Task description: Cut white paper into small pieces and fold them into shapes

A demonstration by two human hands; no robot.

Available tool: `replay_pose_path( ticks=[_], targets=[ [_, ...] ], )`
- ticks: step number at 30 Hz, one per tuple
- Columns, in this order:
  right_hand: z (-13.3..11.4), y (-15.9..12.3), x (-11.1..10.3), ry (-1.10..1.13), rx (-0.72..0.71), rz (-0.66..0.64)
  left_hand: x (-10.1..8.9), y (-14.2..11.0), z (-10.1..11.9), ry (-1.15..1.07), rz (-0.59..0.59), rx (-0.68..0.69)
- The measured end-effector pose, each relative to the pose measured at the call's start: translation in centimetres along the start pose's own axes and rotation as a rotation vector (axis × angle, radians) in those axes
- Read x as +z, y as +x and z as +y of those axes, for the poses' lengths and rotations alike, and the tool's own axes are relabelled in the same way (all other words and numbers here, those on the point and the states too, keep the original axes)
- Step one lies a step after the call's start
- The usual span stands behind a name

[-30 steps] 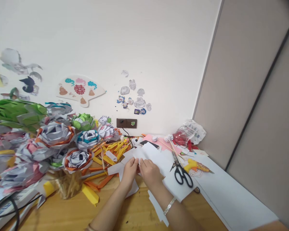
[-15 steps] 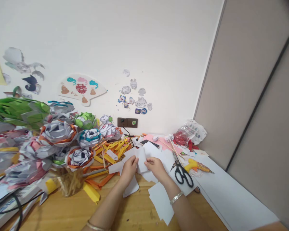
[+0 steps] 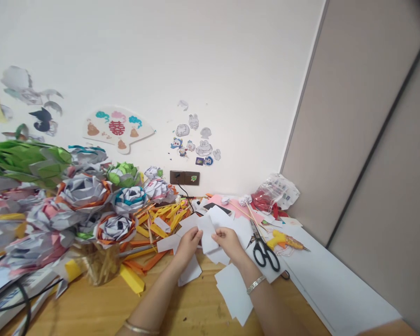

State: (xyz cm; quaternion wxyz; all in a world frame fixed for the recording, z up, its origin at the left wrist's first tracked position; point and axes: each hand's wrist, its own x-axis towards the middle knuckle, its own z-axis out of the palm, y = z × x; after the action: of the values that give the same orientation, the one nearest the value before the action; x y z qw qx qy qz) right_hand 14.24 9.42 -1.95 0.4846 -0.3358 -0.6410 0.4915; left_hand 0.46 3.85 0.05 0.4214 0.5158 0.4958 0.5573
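Note:
Between my hands is a small white paper piece (image 3: 207, 234), raised over other white sheets. My left hand (image 3: 188, 244) pinches its left edge between thumb and fingers. At the right edge, my right hand (image 3: 228, 241) grips it the same way. Cut white sheets (image 3: 234, 293) lie overlapped on the table below my right forearm, and more paper (image 3: 191, 273) rests under my left hand. To the right are black-handled scissors (image 3: 265, 254), lying on white paper, beside a yellow glue gun (image 3: 283, 240).
Paper flowers (image 3: 84, 193) crowd the left side, some in a clear container (image 3: 100, 266). Yellow and orange paper strips (image 3: 163, 219) are heaped behind my left hand. A plastic bag (image 3: 276, 193) sits against the wall, and a large white sheet (image 3: 336, 284) lies at right.
The paper piece in my hands now faces me flatter, its left edge nearer my left fingers. My hands have barely moved, and the view has shifted slightly.

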Motion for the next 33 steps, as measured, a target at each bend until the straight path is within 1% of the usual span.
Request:
replay_pose_path(
  ticks=[4, 6, 10, 15, 19, 22, 25, 28, 30, 33],
  targets=[
    [-0.3, 0.0, -0.3, 0.036, 0.028, 0.004, 0.6, -0.5, 0.4, -0.023, -0.121, -0.064],
    [-0.5, -0.2, -0.5, 0.056, 0.062, -0.049, 0.7, -0.6, 0.4, -0.022, -0.126, -0.061],
    [-0.8, -0.7, -0.6, 0.061, 0.150, -0.193, 0.4, -0.2, 0.1, -0.009, -0.086, -0.040],
    [-0.4, -0.8, -0.3, 0.060, 0.206, -0.185, -0.2, 0.0, -0.3, 0.001, -0.092, -0.041],
    [-0.3, -0.8, -0.6, 0.098, 0.221, -0.246, -0.2, -0.2, -0.3, 0.016, -0.179, -0.096],
    [-0.3, -0.7, -0.6, 0.139, 0.172, -0.220, 0.0, -0.6, 0.0, 0.017, -0.235, -0.135],
    [-0.1, -0.7, -0.3, 0.179, 0.152, -0.173, 0.0, -0.8, 0.5, 0.004, -0.256, -0.145],
    [-0.2, -0.8, -0.2, 0.210, 0.166, -0.192, -0.3, -1.0, 0.8, -0.011, -0.287, -0.164],
    [-0.3, -0.9, -0.3, 0.222, 0.169, -0.210, -0.4, -1.1, 0.9, -0.014, -0.329, -0.192],
    [-0.4, -1.0, -0.4, 0.228, 0.137, -0.165, -0.5, -1.3, 1.0, -0.016, -0.395, -0.224]
  ],
)
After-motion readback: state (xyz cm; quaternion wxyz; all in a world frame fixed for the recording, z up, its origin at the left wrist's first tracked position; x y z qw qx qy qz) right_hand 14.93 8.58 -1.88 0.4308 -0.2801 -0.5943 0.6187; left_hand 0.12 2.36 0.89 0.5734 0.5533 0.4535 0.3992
